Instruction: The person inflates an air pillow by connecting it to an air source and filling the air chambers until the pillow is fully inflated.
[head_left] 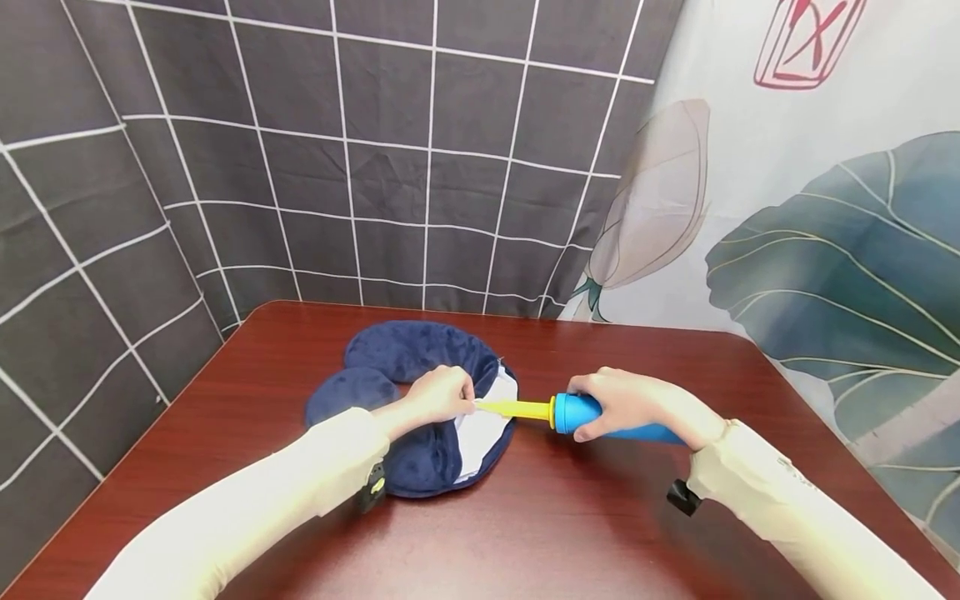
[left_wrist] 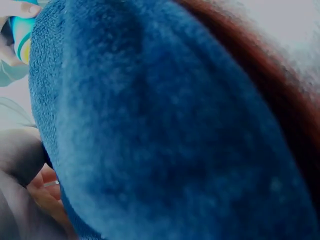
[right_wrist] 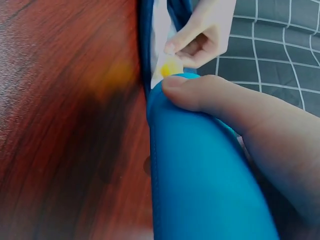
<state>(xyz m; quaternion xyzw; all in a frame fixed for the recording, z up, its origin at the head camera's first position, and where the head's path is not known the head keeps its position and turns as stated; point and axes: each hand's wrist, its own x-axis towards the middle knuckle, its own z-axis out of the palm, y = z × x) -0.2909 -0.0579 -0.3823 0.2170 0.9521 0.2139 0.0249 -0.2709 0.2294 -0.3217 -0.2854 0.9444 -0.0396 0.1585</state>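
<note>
A navy plush U-shaped neck pillow (head_left: 416, 343) lies on the table, its right end opened to a white inner part (head_left: 476, 440). My left hand (head_left: 435, 395) reaches over the pillow and pinches a small piece at the white part, right where the yellow nozzle (head_left: 531, 410) of a blue hand pump (head_left: 576, 411) ends. Whether the nozzle tip sits inside that piece is hidden by the fingers. My right hand (head_left: 630, 404) grips the pump's blue barrel, thumb along its near side. In the left wrist view, pillow plush (left_wrist: 165, 120) covers most of the picture.
The dark red wooden table (head_left: 585, 533) carries the pillow and pump. A grey cloth with white grid lines (head_left: 386, 179) hangs behind and to the left. On the right hangs a white cloth with leaf and flower prints (head_left: 847, 250).
</note>
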